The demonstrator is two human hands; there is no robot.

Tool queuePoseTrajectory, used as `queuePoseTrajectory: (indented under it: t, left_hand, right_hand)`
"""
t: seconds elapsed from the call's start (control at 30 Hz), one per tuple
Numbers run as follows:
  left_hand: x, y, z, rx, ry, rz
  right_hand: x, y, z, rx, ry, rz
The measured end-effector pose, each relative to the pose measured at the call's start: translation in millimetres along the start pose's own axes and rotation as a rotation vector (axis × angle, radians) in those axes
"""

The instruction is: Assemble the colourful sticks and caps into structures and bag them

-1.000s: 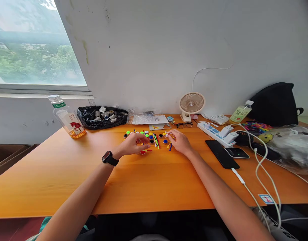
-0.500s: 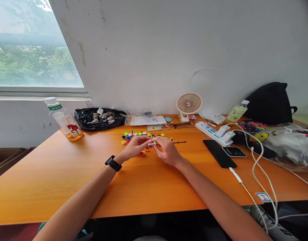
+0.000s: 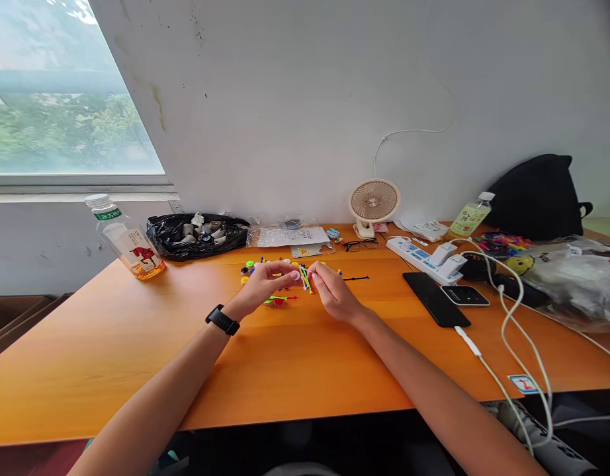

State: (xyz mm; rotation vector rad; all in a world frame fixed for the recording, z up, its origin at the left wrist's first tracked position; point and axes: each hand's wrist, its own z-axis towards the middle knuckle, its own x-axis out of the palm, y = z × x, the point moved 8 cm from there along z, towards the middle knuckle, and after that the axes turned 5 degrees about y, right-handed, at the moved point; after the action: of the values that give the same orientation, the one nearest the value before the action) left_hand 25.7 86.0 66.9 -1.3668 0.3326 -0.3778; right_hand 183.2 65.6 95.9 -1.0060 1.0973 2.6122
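Piece (image 3: 296, 275), round and white, sits between left fingers (image 3: 278, 266).

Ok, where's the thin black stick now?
In the head view, the thin black stick lies on the table just to the right of the right hand, below the glasses, with the black phone farther right.

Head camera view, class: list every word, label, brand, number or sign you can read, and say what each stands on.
"东方树": green neck band of the clear plastic bottle with amber liquid.
"2", apparently: blue-bordered white sticker near the table's front edge.
Too small or blurred: print on the pale-green bottle label, flat white paper sheet and white power strip.
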Motion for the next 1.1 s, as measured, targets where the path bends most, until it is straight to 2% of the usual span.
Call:
queuePoseTrajectory:
  t: [0.13, 0.37, 0.63, 0.83, 1.1]
  left_hand:
    - [-4.1, 6.2, 1.9, -0.018, -0.037, -0.007]
    - [2.2, -2.8, 0.5, -0.023, -0.038, 0.004]
    - [0.0, -0.6, 1.0, -0.009, -0.055, 0.014]
    - [-2.0, 4.4, 3.4, 0.013, -0.071, 0.009]
    - [-5.2, 9.0, 4.6, 0.048, -0.085, 0.046]
  right_hand:
    - [-2.8, -0.6, 2.4, -0.023, -0.042, 0.015]
    - [-1.1, -7.4, 1.5, -0.011, -0.047, 0.029]
    - [-5.6, -9.9, 2.2, 0.007, -0.095, 0.080]
    - [-8.3, -18.9, 2.4, 0.090, -0.183, 0.226]
    - [-3.1, -26.2, 3.5, 0.113, -0.180, 0.415]
